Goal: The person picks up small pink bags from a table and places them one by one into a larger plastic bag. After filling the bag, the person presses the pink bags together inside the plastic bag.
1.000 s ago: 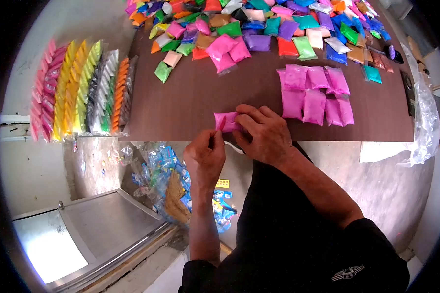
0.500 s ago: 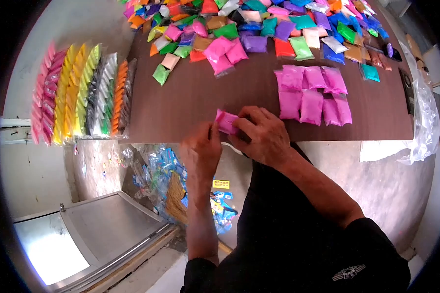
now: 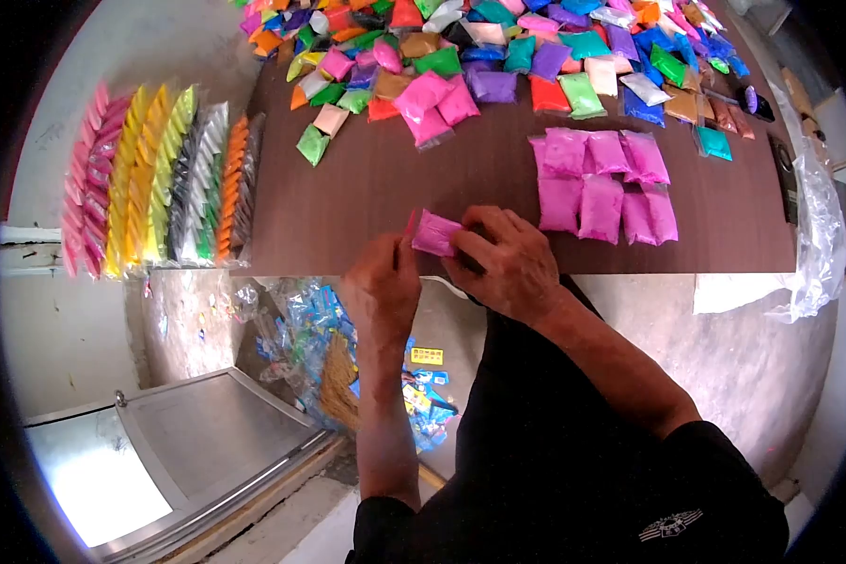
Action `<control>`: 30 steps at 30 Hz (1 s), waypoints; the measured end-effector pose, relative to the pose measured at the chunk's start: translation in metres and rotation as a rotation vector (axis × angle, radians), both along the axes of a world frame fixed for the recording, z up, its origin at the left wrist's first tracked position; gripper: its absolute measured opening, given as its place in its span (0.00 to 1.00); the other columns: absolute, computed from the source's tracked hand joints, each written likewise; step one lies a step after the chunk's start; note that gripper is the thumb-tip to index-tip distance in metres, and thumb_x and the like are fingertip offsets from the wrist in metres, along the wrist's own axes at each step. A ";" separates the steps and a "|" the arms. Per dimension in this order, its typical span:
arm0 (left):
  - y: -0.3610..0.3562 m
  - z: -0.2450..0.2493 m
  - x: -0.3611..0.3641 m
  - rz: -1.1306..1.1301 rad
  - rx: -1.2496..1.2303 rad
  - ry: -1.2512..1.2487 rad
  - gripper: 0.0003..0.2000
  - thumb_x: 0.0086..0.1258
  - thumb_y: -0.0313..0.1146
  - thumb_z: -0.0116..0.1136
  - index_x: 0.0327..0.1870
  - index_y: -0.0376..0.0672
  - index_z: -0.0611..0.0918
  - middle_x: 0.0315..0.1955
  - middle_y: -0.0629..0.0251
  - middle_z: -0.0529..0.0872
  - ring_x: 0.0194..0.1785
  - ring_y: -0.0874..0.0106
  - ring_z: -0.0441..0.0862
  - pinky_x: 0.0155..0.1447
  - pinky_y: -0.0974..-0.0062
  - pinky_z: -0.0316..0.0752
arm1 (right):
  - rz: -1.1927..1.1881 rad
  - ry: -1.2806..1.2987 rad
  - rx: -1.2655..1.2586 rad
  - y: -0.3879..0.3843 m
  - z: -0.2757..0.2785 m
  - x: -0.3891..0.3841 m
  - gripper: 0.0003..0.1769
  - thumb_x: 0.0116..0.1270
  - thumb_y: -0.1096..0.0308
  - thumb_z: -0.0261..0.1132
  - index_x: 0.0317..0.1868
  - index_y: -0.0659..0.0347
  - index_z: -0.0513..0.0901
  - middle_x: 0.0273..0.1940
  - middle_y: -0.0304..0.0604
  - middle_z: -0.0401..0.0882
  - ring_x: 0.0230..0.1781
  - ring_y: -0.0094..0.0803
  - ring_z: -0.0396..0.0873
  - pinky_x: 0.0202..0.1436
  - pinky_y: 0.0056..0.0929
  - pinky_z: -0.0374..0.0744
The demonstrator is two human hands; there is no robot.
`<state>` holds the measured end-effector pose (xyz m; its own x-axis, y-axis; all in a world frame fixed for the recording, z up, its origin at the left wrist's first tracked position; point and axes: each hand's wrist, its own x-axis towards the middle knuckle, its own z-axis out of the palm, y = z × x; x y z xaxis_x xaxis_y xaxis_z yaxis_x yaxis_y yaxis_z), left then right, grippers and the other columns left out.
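A small pink packet (image 3: 434, 233) is held over the front edge of the table by my right hand (image 3: 509, 263), its thumb and fingers closed on the packet's right end. At the packet's left end, my left hand (image 3: 383, 273) is closed in a pinch. A narrow pink strip (image 3: 411, 224) stands up from its fingertips, right beside the packet's edge; I cannot tell whether it is part of the packet. To the right, several pink packets (image 3: 600, 207) lie in two rows. Farther back are more pink packets (image 3: 425, 105), overlapping each other.
A heap of colourful packets (image 3: 550, 61) covers the back of the brown table (image 3: 348, 207). Long sleeves of stacked packets (image 3: 150, 179) line its left side. Clear plastic (image 3: 813, 235) hangs at the right. Below are wrappers (image 3: 324, 310), a straw broom (image 3: 338, 381) and a metal-framed panel (image 3: 216, 432).
The pink strip at my left fingertips has shifted slightly left, from over the packet to beside its edge. My right hand keeps its hold with little movement.
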<state>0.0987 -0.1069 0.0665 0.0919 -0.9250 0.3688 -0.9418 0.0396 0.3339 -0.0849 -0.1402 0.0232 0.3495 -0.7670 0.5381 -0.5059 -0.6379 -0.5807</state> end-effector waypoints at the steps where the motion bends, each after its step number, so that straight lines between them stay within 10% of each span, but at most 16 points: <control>1: 0.003 0.004 0.000 -0.022 -0.042 0.065 0.02 0.72 0.27 0.71 0.38 0.39 0.90 0.30 0.54 0.91 0.32 0.57 0.91 0.36 0.63 0.82 | -0.021 -0.005 -0.010 0.000 0.000 0.000 0.14 0.60 0.66 0.80 0.45 0.56 0.87 0.48 0.44 0.82 0.44 0.40 0.85 0.47 0.37 0.85; 30: 0.039 -0.013 -0.028 0.039 -0.069 0.525 0.04 0.75 0.26 0.71 0.43 0.34 0.90 0.31 0.59 0.91 0.33 0.75 0.86 0.38 0.73 0.80 | -0.054 -0.325 0.226 0.001 0.000 -0.001 0.09 0.77 0.64 0.70 0.48 0.60 0.84 0.39 0.48 0.89 0.37 0.50 0.89 0.36 0.42 0.85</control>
